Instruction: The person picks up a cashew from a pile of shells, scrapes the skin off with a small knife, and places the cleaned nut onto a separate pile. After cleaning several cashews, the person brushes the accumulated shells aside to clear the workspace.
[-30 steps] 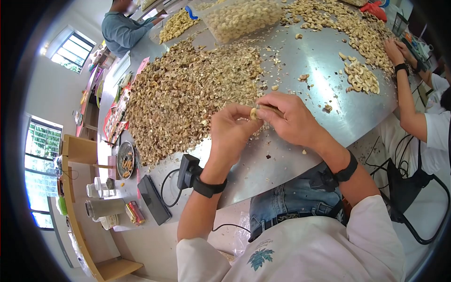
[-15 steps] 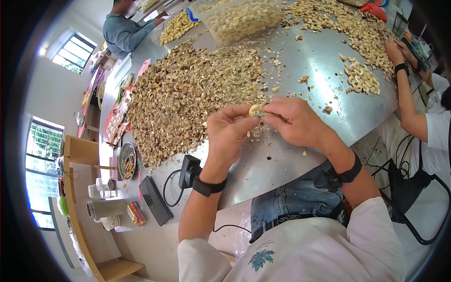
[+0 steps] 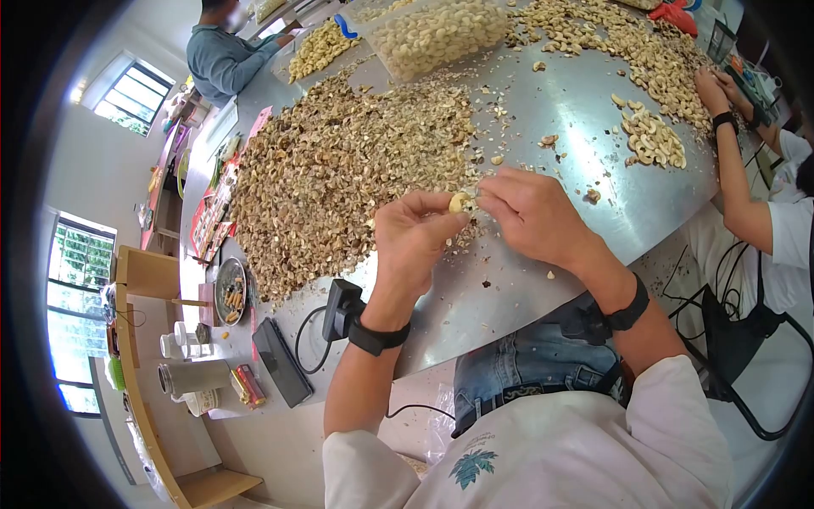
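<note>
Steel tabletop (image 3: 560,110), bright with window light, carries a broad heap of brown shells (image 3: 339,170) just beyond and left of the grip. Well past it sits a clear bag of pale nuts (image 3: 432,30). Off to the right lies a small pile of peeled cashews (image 3: 651,140), near a co-worker's hand (image 3: 708,89). Left hand (image 3: 415,242) pinches one cashew (image 3: 459,202) at its fingertips, raised above the tabletop. Right hand (image 3: 530,216) is closed too, fingertips touching that cashew's right side; whether they hold anything else I cannot tell.
</note>
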Motion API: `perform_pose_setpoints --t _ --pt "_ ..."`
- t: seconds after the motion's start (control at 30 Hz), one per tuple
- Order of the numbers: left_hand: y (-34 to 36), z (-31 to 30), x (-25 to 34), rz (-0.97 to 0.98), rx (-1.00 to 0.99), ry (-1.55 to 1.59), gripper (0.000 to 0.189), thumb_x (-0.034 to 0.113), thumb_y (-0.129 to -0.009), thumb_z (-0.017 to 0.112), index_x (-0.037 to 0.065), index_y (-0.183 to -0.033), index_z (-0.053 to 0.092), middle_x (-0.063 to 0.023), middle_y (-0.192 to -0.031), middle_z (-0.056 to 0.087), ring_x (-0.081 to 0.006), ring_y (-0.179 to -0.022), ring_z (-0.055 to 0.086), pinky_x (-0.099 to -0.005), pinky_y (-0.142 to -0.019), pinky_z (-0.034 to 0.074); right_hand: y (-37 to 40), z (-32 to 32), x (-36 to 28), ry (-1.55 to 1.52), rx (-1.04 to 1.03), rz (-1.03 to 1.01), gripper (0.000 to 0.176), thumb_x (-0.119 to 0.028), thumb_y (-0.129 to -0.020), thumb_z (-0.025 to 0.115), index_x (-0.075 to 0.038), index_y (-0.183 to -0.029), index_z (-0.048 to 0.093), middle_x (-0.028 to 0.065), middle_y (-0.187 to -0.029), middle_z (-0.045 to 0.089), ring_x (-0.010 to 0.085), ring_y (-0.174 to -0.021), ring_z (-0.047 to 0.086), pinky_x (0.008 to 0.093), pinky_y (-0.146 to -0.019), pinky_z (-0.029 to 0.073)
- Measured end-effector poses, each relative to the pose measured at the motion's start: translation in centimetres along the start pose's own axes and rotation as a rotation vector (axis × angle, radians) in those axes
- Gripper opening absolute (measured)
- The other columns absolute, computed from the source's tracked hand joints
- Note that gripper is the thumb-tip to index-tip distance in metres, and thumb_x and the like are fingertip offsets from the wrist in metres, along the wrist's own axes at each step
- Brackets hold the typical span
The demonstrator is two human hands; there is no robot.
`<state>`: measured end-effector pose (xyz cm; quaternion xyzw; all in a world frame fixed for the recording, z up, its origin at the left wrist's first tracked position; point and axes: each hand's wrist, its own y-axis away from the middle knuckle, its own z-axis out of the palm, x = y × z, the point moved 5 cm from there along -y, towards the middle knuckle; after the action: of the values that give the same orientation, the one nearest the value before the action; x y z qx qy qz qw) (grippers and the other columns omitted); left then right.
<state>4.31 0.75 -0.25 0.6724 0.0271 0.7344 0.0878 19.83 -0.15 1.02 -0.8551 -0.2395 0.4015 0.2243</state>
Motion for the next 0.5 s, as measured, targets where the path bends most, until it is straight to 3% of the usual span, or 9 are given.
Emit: perform_pose_setpoints --t 0.1,0.4,0.5 --pt "-0.1 0.08 -0.01 0.002 0.006 0.021 0.018 -0.009 -0.071 0.067 -0.006 -0.088 0.062 -0.0065 -0.07 0.063 -0.0026 -0.044 0.044 -0.0156 -0.037 0.029 -0.13 0.1 -0.33 -0.072 -0.107 -0.029 0.014 -0.012 -0.08 0.056 -0.001 -0.07 0.054 0.0138 -0.069 0.053 0.0337 -0.066 0.054 0.0426 -0.061 0.044" --pt "-0.42 -0.22 -0.79 -0.127 -0.055 0.199 0.014 -0.008 -0.072 0.066 -0.004 -0.086 0.064 -0.0077 -0.068 0.062 -0.0037 -0.039 0.038 -0.0178 -0.034 0.025 -0.11 0.48 0.0 -0.116 -0.14 -0.006 0.013 -0.011 -0.079 0.057 -0.001 -0.071 0.054 0.0136 -0.069 0.054 0.0341 -0.067 0.054 0.043 -0.061 0.043" --pt "-0.44 -0.24 -0.81 -0.152 -0.039 0.211 0.014 -0.008 -0.072 0.066 -0.004 -0.086 0.065 -0.0072 -0.067 0.062 -0.0037 -0.038 0.037 -0.0178 -0.034 0.024 0.18 0.14 -0.26 0.09 0.039 0.019 0.012 -0.008 -0.081 0.06 0.002 -0.087 0.06 0.015 -0.071 0.056 0.0331 -0.064 0.054 0.0392 -0.057 0.043"
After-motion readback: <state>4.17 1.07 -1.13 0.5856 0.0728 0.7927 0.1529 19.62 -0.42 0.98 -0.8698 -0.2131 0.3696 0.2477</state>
